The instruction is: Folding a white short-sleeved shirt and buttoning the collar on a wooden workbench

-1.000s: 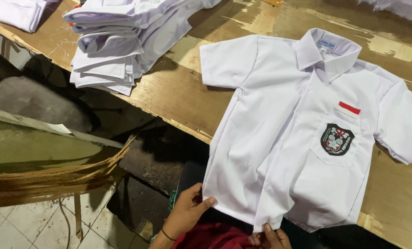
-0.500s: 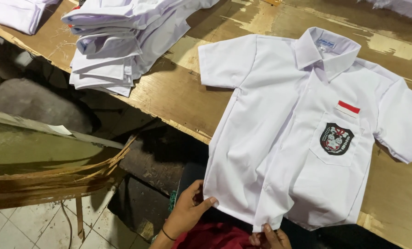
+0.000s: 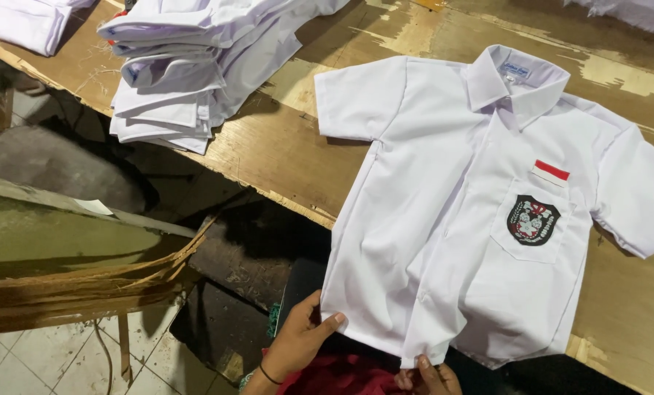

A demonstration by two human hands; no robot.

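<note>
a small white short-sleeved shirt (image 3: 451, 219) lies face up on the worn wooden table (image 3: 283, 146), collar at the far end and hem hanging just over the near edge, so its long axis runs from far to near and tilts a little leftward as it comes toward the person. the hem is the part closest to both hands. the left hand (image 3: 301, 340) sits at the near left corner of the hem, thumb lying along the cloth edge and fingers curled underneath, pinching that corner. the right hand (image 3: 425, 377) is lower in view and mostly cut off by the frame edge; only a few fingertips show, touching the bottom of the front placket where the two front panels meet, and i cannot tell whether they truly grip the cloth or just rest against it. of the two, the left hand shows the firmer hold and has more of the shirt in reach. the shirt's chest pocket carries a dark shield-shaped badge (image 3: 532, 219) with a small red and white strip (image 3: 551, 172) above it, on the right side of the scene. far to the left, well apart from the hands, a stack of folded white shirts (image 3: 195, 73) rests on the same table.
</note>
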